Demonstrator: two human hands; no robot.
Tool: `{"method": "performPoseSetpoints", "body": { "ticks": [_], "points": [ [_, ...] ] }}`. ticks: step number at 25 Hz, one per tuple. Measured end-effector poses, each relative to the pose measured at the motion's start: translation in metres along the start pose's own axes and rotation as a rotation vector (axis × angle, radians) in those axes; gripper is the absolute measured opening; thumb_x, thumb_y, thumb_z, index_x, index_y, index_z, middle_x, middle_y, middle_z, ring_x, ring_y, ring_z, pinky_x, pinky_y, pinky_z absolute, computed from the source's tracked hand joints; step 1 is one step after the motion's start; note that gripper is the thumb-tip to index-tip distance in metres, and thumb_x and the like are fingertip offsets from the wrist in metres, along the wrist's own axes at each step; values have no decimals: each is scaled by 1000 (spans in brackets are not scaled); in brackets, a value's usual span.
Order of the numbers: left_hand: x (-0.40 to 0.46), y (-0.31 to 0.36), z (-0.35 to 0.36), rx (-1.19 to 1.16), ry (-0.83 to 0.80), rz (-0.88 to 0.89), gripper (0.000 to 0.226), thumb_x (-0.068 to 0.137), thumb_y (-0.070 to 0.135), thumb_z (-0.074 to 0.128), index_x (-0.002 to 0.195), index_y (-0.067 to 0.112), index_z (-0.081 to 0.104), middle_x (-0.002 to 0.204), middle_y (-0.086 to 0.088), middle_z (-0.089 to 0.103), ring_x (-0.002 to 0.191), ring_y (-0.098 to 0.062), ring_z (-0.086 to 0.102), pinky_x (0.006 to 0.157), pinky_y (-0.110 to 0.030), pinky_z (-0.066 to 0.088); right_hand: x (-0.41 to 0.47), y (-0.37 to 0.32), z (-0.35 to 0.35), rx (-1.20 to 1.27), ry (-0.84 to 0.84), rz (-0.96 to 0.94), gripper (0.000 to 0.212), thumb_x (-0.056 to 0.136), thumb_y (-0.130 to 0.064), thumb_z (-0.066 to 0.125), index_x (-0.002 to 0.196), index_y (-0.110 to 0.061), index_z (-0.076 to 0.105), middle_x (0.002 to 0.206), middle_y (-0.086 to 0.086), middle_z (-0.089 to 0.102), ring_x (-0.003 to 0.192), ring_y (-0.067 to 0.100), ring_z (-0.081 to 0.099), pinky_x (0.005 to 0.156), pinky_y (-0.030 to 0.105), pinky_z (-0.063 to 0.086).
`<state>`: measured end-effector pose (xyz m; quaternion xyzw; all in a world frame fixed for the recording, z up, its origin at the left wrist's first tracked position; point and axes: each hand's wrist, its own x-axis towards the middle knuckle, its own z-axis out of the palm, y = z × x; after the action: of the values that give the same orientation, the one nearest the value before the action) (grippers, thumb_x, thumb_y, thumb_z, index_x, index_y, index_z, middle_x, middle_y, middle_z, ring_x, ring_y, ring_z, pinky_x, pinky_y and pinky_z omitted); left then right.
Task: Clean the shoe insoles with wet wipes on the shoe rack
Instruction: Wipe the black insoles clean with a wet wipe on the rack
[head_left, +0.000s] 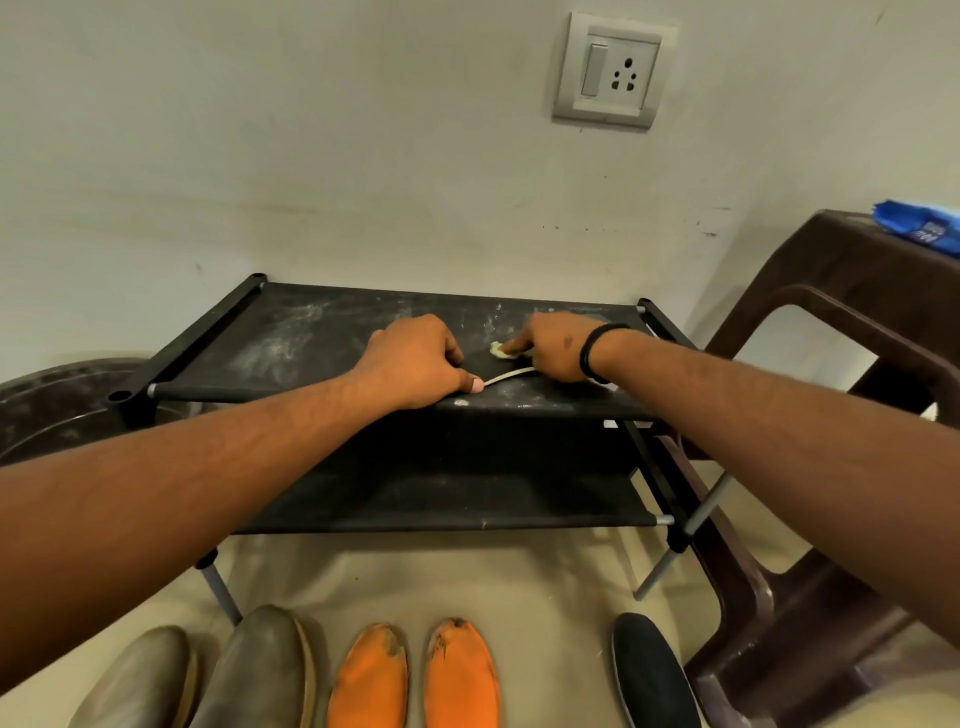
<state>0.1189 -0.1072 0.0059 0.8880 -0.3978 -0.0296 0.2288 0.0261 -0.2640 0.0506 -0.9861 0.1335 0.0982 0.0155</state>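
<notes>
Black and seen nearly edge-on, the insole (506, 375) lies flat on the top shelf of the shoe rack (291, 338), showing us little more than its pale rim between our two hands. Our left hand (415, 364) holds its near end, fingers curled over and the thumb pressed down at the edge. Our right hand (553, 353) presses a small, crumpled, yellowish wet wipe (498, 350) onto the insole with its fingers bent around the wad; a dark band (597, 353) circles that wrist. Both forearms reach in from the lower corners of the view.

The rack's top shelf is dark fabric stretched between black bars, smeared with whitish dust, and a second fabric shelf (441, 499) sits below it on grey legs. We see the rack standing against a pale wall, where a switch and socket plate (608, 70) is mounted above.

On the floor in front of the rack, a row of footwear runs along the bottom edge: a pair of grey-brown shoes (208, 680) at the left, a pair of orange insoles (415, 675) in the middle, and one black insole (649, 670) to the right. A brown plastic chair (831, 415) stands just beside the rack on the right, with a blue packet (924, 223) on its seat. At the left, behind the rack, we make out a dark round tub (62, 405).
</notes>
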Motion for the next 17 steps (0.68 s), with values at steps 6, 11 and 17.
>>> {"method": "performPoseSetpoints", "body": {
  "ticks": [6,11,17],
  "points": [
    [-1,-1,-1,-9,-6,-8,40,73,53,80,104,26,78,103,8,75,100,-13,65,99,-48,49,-12,-3,8,72,-50,-92,57,94,-1,37,140,-31,53,131,6,61,110,24,59,99,34,47],
    [-2,-2,-1,-10,-1,-16,43,72,53,81,105,24,77,108,7,74,105,-15,65,101,-49,47,-15,4,15,-14,-54,-68,53,95,-6,39,140,-29,54,116,5,64,98,22,60,93,31,48],
    [-3,0,-3,-15,-9,-21,45,73,53,81,108,24,76,112,6,73,107,-15,65,102,-49,47,-14,17,8,-51,4,-6,55,95,-4,38,141,-30,51,113,8,63,97,23,59,92,32,48]
  ]
}}
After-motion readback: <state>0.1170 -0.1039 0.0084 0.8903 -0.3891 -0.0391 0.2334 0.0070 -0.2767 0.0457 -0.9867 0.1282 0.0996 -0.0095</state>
